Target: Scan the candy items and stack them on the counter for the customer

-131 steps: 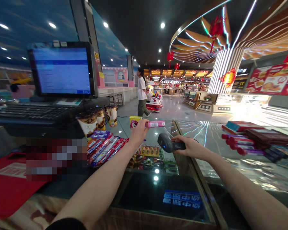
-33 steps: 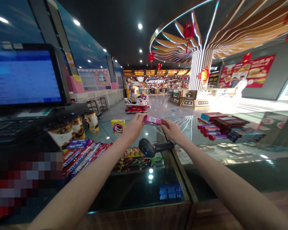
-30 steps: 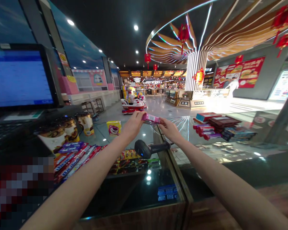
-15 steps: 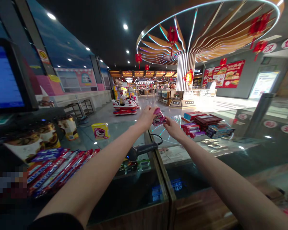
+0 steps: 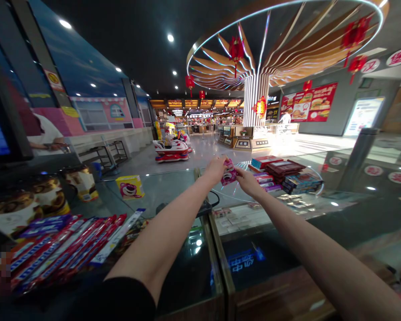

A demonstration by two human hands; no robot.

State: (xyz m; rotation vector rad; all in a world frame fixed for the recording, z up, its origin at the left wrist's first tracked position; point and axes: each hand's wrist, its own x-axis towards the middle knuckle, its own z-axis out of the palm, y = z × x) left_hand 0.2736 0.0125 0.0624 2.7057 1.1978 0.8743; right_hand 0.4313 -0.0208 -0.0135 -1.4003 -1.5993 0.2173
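Observation:
A small pink box (image 5: 228,174) with a cartoon face printed on it is held up over the glass counter. My left hand (image 5: 216,170) grips its upper left side. At the lower right edge of the box, my right hand (image 5: 247,182) pinches with thumb and fingers. Just beyond the right hand lies a pile of packs: purple and red tubes (image 5: 265,183), brown packets (image 5: 284,169) and a blue box (image 5: 302,183). A dark handheld scanner (image 5: 205,207) is mostly hidden behind my left forearm.
On the left stand a yellow box (image 5: 130,187) with a pink bear, Mentos packs (image 5: 63,249), printed paper buckets (image 5: 82,183) and a monitor (image 5: 6,111). A person in white (image 5: 48,133) is partly behind the monitor. A kiddie ride (image 5: 172,147) stands beyond the counter.
Both hands have shifted right and slightly down with the pink box, towards the pile of packs. My left forearm now covers most of the scanner. A person has appeared beside the monitor.

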